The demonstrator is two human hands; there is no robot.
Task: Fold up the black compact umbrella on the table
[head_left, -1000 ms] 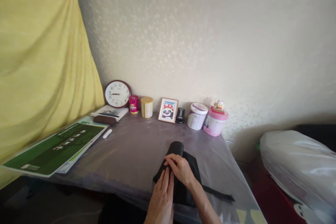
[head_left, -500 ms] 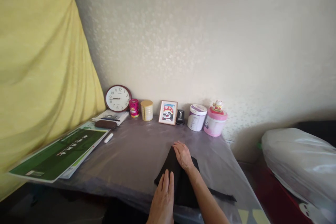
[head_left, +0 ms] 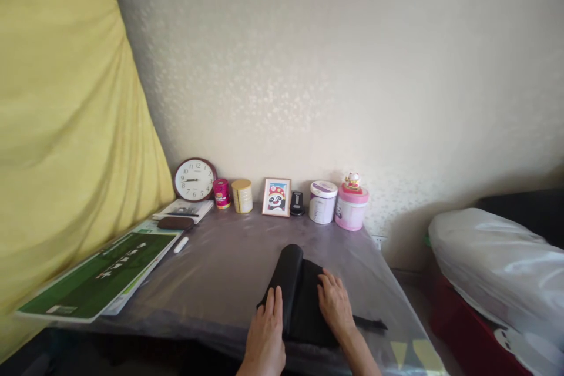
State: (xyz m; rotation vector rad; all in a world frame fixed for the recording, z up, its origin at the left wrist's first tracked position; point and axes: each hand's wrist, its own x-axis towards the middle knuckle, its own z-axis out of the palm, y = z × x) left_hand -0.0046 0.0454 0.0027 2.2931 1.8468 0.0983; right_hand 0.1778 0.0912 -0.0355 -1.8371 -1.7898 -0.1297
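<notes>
A black folded cloth (head_left: 304, 311) lies near the front edge of the table, its left part doubled over into a rounded, raised fold (head_left: 288, 267). On the lower left of that fold rests my left hand (head_left: 268, 323), its fingers stretched out and flat. My right hand (head_left: 335, 305) touches the flatter right part by its upper right edge, fingers apart and slightly bent. From beneath my right wrist a narrow black strap (head_left: 372, 324) sticks out to the right on the tabletop. The cloth's exact kind cannot be made out.
Along the wall stand a clock (head_left: 195, 180), a pink can (head_left: 221, 194), a yellow-lidded can (head_left: 242, 196), a framed panda picture (head_left: 277, 197) and two tubs (head_left: 323, 202). Green printed sheets (head_left: 101, 276), a brown case (head_left: 175, 222) and a white marker (head_left: 180, 245) lie left.
My right hand has moved from the top of the left fold to the cloth's right part. The fold now stands rounder. My left hand stays on it, and the view has tilted up slightly.
</notes>
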